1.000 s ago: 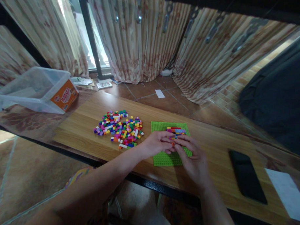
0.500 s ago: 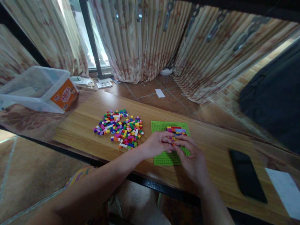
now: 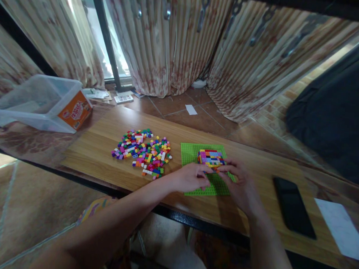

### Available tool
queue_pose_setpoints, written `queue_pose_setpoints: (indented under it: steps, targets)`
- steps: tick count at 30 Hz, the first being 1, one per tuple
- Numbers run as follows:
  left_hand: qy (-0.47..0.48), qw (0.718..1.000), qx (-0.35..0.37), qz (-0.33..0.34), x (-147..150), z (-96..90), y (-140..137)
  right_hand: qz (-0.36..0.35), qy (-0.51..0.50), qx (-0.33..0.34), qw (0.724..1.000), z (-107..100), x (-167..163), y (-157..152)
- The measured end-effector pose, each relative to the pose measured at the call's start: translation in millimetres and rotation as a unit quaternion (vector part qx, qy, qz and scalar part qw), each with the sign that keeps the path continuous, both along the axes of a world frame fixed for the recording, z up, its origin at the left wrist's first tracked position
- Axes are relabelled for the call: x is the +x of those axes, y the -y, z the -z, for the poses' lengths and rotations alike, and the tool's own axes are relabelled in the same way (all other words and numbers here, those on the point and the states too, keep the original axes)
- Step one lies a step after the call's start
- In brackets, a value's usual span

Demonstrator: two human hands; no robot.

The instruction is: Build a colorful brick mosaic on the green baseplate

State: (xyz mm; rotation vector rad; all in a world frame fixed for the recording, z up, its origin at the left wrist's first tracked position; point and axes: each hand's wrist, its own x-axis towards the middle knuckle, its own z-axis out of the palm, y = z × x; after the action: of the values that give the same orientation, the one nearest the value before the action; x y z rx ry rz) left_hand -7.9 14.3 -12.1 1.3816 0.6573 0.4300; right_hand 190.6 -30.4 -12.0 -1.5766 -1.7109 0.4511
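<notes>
- Head view, and here both hands come together over the near half of the green studded baseplate (image 3: 189, 150), wrists apart, fingertips nearly meeting.
- Left hand (image 3: 192, 177): it reaches in from the left, back of the hand up, index finger stretched toward the near edge of the multicoloured brick block (image 3: 211, 157), the other fingers curled underneath.
- Is it pinching a toy brick? Cannot tell; the fingers hide whatever might be there.
- Right hand (image 3: 239, 183): bent in from the right, fingers arched, thumb pointing inward, tips right at the block's near right corner.
- Grip or light touch on that side? Too small to tell.
- Forearms now: the left forearm (image 3: 126, 215) slants long across the table's front edge; the right forearm (image 3: 263, 231) rises more steeply.
- The block sits on the baseplate, toward its far right part, rows of colour showing on top.
- Left of the baseplate, well clear of the fingers, loose toy bricks (image 3: 143, 151) spread over the wooden tabletop (image 3: 99, 143).
- Out right, a black smartphone (image 3: 294, 207) lies flat, white paper (image 3: 339, 226) beside it.
</notes>
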Motion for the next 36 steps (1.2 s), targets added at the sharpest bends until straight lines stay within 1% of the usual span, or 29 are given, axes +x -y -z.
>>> queue_pose_setpoints:
  steps: [6, 10, 14, 17, 19, 23, 30, 34, 36]
  targets:
    - [0.000, 0.998, 0.038, 0.049, 2.0, 0.2, 1.0, 0.013, 0.008, 0.000, 1.000, 6.2, -1.3, -3.6]
    - [0.005, 0.997, 0.050, 0.065, 3.0, 1.3, 0.5, 0.035, -0.015, 0.000, 0.999, 9.3, 0.8, -4.3]
    - [-0.002, 0.997, 0.056, 0.059, 3.4, 0.2, 1.6, 0.043, -0.064, -0.018, 0.997, 10.6, 3.0, -4.1]
    - [0.007, 0.997, 0.046, 0.058, 3.6, -0.3, 2.7, 0.050, -0.122, -0.043, 0.990, 11.6, 2.6, -4.8]
    - [0.015, 0.998, 0.036, 0.059, 3.7, -0.2, 3.2, 0.061, -0.140, -0.059, 0.987, 12.9, 1.1, -5.9]
    - [0.020, 0.998, 0.025, 0.059, 3.9, -0.1, 3.3, 0.087, -0.152, -0.076, 0.981, 15.4, -3.0, -7.8]
    - [0.000, 0.998, 0.035, 0.056, 4.8, -0.6, 4.1, 0.112, -0.166, -0.071, 0.977, 12.8, -7.0, -8.1]
    - [0.004, 0.998, 0.039, 0.050, 5.1, 0.9, 4.4, 0.110, -0.154, -0.062, 0.980, 12.7, -7.7, -7.9]
    - [0.002, 0.997, 0.055, 0.057, 5.9, 1.1, 5.0, 0.108, -0.141, -0.058, 0.982, 13.6, -7.2, -8.0]
